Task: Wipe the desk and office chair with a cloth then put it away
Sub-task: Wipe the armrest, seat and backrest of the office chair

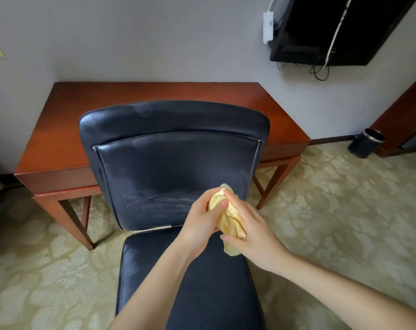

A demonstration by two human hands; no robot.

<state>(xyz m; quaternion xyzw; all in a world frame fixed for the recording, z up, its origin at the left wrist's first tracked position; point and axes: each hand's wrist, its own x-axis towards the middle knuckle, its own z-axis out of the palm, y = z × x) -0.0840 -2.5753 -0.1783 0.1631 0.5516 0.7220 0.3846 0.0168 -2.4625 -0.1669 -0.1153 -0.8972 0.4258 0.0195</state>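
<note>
Head: fingers seemingly around cloth

Two forearms enter from the lower edge of the head view, both bare — no sleeve, cuff or glove is visible. The left hand and right hand carry no rings, bands or watch. Fingernails are short and unpainted — no markings on either wrist.

cloth partly hidden by hands; television cropped
</note>
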